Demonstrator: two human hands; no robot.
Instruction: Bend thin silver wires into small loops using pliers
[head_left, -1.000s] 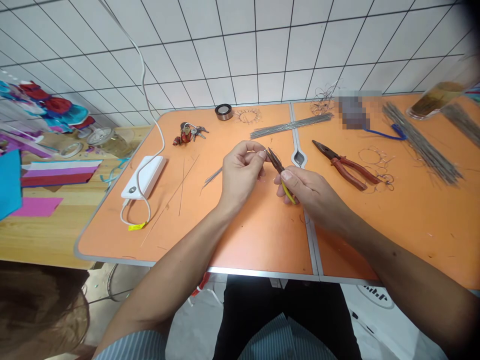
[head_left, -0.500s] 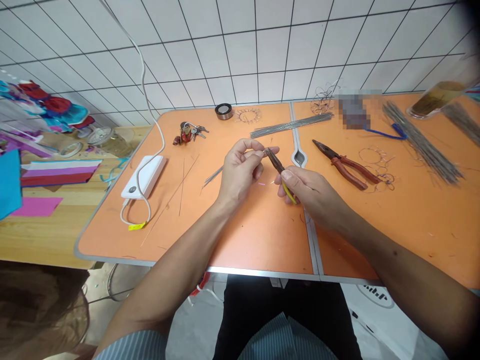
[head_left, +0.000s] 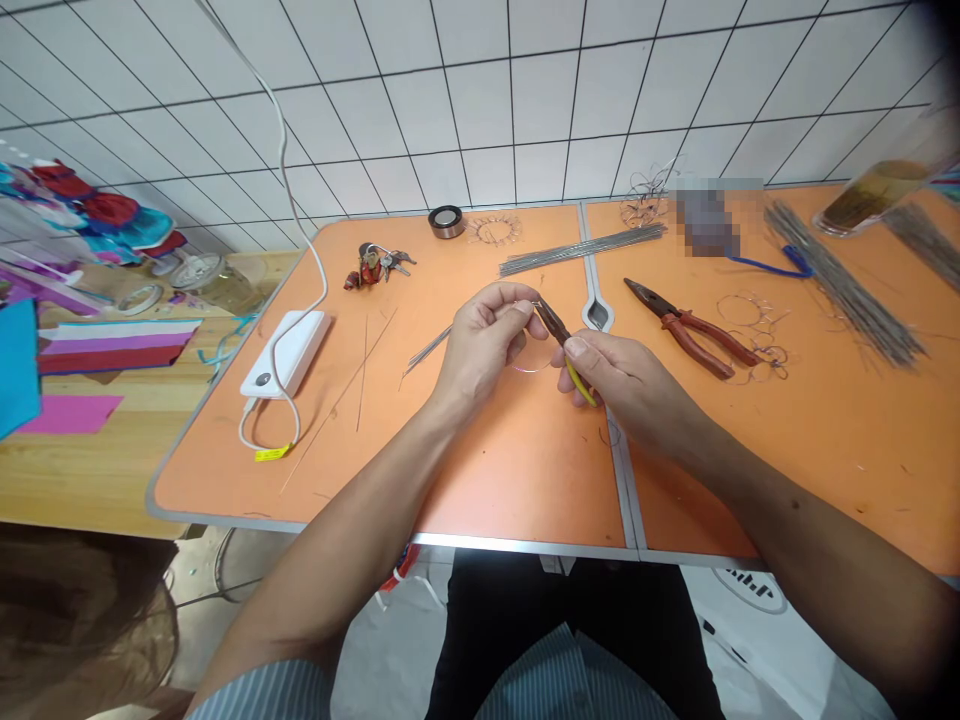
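Note:
My left hand (head_left: 484, 345) is closed in a pinch on a thin wire (head_left: 534, 367) that curves into a loop under the fingers. My right hand (head_left: 611, 375) is wrapped round the yellow handles of small pliers (head_left: 555, 325), whose dark jaws meet the wire at my left fingertips. Both hands hover just above the middle of the orange table (head_left: 465, 470). A few straight wires (head_left: 426, 350) lie on the table behind my left hand.
Red-handled pliers (head_left: 690, 327) and bent wire rings (head_left: 754, 330) lie to the right. Wire bundles (head_left: 581, 250) (head_left: 840, 285) rest further back. A white power bank (head_left: 286, 352) with cable sits left, keys (head_left: 373, 266) and a tape roll (head_left: 447, 221) behind, a glass jar (head_left: 870, 195) far right.
My left fingers have curled back into a tighter pinch at the plier jaws, and a curved loop of wire now shows below them. My right hand shifted slightly.

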